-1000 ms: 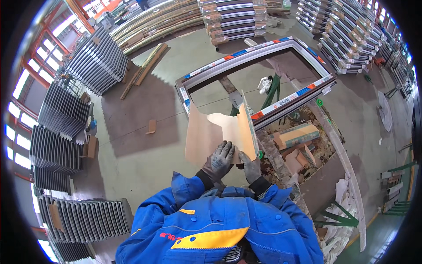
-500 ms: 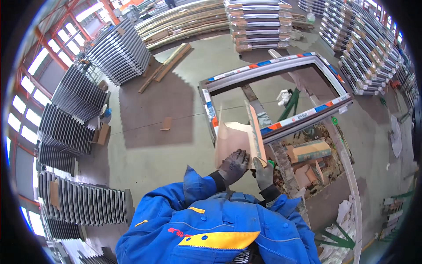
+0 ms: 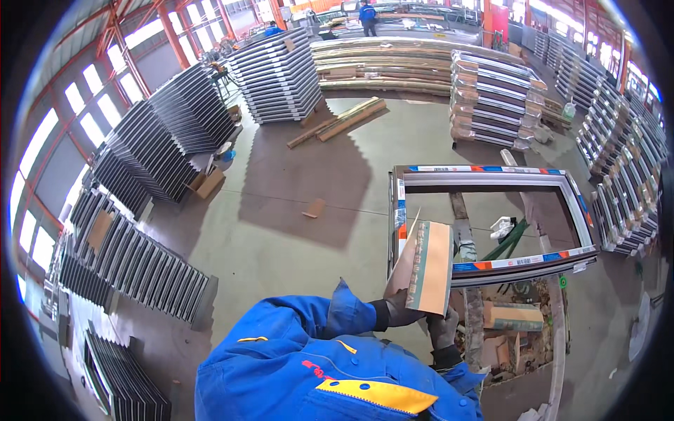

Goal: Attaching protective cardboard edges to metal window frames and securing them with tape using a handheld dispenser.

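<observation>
Just right of centre, folded cardboard (image 3: 437,270): held up by 2 gloved hands, its printed panel turned toward the camera, with a plain flap seen along its left side.
Long axis: directed up the frame, tipped slightly to the right at the top.
Left hand (image 3: 399,309): placed at the lower left edge; the fingers are hidden by the card, so how tightly they are curled cannot be told.
Right hand (image 3: 442,330): set at the lower right corner, its fingers closed on the bottom edge.
Card from fingers: extended upward in the frame from both hands, which are kept at its near end.
Window frame (image 3: 519,263): laid at right centre, its lower left corner partly covered by the card; whether they are touching cannot be told. Its lower rail is approached more nearly by the right hand.
Another cardboard piece (image 3: 516,313): seen below that rail.
</observation>
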{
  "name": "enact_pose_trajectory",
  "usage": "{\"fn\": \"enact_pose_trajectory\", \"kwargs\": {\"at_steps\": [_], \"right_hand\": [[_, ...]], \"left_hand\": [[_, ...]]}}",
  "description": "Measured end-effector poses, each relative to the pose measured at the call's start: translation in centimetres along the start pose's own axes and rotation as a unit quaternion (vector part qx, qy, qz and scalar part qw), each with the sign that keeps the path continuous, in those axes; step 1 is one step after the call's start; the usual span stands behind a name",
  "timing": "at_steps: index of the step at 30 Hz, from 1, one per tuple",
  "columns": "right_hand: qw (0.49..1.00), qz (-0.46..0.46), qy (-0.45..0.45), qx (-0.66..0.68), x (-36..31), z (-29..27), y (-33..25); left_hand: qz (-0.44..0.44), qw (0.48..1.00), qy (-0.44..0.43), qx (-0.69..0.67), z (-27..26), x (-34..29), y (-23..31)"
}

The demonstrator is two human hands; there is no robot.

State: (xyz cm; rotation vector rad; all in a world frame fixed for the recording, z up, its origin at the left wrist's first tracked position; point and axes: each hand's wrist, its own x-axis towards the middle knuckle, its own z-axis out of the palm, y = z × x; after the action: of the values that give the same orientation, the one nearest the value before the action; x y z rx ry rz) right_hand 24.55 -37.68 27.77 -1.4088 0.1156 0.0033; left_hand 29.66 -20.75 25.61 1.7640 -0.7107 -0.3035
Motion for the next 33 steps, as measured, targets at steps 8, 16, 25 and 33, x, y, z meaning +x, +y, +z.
{"fn": "enact_pose_trajectory", "kwargs": {"at_steps": [8,16,25,33], "right_hand": [[0.999,-0.007,-0.015,0.033,0.1,0.3,0.7],[0.998,-0.018,-0.010,0.052,0.0,0.3,1.7],[0.999,-0.040,-0.004,0.000,-0.3,0.3,1.9],[0.998,-0.066,-0.001,-0.014,0.2,0.5,1.4]], "left_hand": [[0.132,0.990,0.016,0.051,-1.9,0.1,0.3],[0.114,0.993,-0.013,0.030,-2.7,-0.5,1.3],[-0.022,0.994,-0.089,-0.067,-3.7,-1.0,2.0],[0.102,0.955,-0.110,0.256,-4.1,-0.5,0.3]]}}
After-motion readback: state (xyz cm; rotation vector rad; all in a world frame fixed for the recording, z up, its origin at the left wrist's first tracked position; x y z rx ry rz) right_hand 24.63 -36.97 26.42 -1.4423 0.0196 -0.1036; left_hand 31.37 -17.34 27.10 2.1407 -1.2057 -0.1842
